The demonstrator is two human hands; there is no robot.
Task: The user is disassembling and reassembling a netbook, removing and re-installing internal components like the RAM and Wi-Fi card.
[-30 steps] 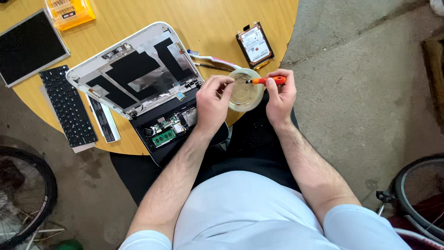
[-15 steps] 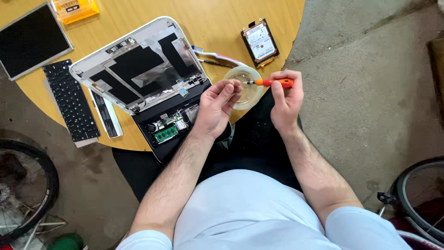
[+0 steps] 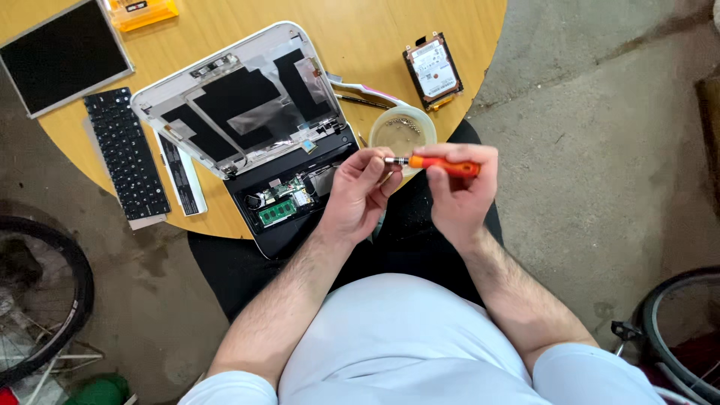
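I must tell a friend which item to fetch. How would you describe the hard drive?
Find the round wooden table. Near its right edge, beyond the clear bowl, lies the hard drive: a small flat metal rectangle with a white label, smallest of the flat parts there.

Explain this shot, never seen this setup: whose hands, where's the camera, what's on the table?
There is no machine here: a person's two bare hands, filmed by a camera worn on the head and looking down, so arms and lap fill the bottom. The right hand grips an orange-handled screwdriver; the left hand pinches its metal tip. On the round wooden table lie an opened laptop with its circuit board exposed, a loose black keyboard, a detached screen panel, a hard drive and a small clear cup holding what look like screws. Bicycle wheels show at both lower edges.
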